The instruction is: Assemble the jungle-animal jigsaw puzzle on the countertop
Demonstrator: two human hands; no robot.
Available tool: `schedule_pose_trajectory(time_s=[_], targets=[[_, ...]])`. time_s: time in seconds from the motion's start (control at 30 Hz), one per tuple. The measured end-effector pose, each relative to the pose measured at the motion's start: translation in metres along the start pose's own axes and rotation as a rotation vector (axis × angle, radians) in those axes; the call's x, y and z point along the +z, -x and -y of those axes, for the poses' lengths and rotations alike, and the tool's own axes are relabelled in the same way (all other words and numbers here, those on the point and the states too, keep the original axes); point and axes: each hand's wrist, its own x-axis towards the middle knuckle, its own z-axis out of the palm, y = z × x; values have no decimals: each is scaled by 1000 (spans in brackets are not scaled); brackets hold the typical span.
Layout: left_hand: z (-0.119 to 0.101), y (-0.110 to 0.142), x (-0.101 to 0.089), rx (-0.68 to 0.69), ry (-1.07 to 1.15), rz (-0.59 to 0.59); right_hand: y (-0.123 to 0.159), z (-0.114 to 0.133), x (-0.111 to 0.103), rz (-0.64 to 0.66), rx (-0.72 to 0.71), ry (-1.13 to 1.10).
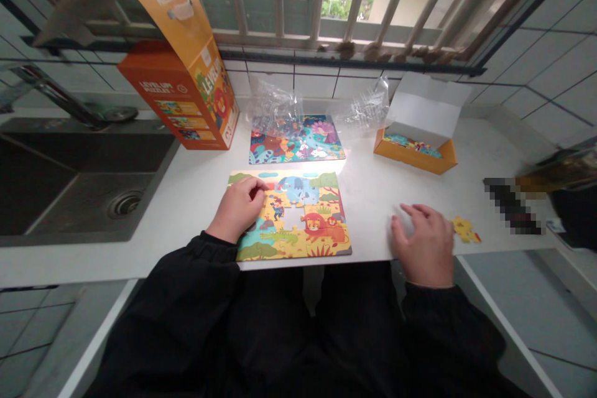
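Observation:
My left hand [239,206] rests on the left side of a jigsaw puzzle [326,214] showing an elephant, lions and a crocodile. Its fingers are curled in with the thumb against them, and anything inside them is hidden. One piece-shaped gap [293,218] near the puzzle's middle shows the white surface below. Off to the right, my right hand [424,242] is over the counter's front edge, thumb and fingers apart, with nothing seen between them. A loose yellow puzzle piece [463,229] lies just beside it on the right.
Behind lies a second, darker puzzle [303,148] partly under clear plastic wrapping [275,109]. A tall orange puzzle box [186,99] stands at left by the sink [93,186]. An opened small box [415,152] holds pieces at right. A blurred dark object [510,205] lies farther right.

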Motion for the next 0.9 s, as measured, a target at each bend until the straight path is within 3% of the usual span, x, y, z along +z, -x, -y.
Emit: schedule_pose_trajectory(time_s=[0.13, 0.23, 0.33, 0.53, 0.63, 0.7, 0.8, 0.9], targets=[[-2, 0, -1, -5, -1, 3, 2, -85, -19, 68, 241, 277], [-3, 0, -2, -5, 3, 9, 6, -118, -28, 279, 275, 302], [-4, 0, -2, -10, 4, 10, 2, -125, -33, 340, 297, 299], [-6, 1, -2, -8, 13, 1, -15, -114, -34, 315, 507, 220], [-5, 1, -2, -5, 12, 4, -17, -92, -28, 217, 547, 118], [-5, 1, -1, -4, 10, 9, -15, -61, -22, 143, 510, -18], [-4, 0, -2, -8, 5, 10, -7, 10, -11, 146, 312, -340], [-3, 0, -2, -15, -1, 9, -2, 86, 0, 224, 56, -488]])
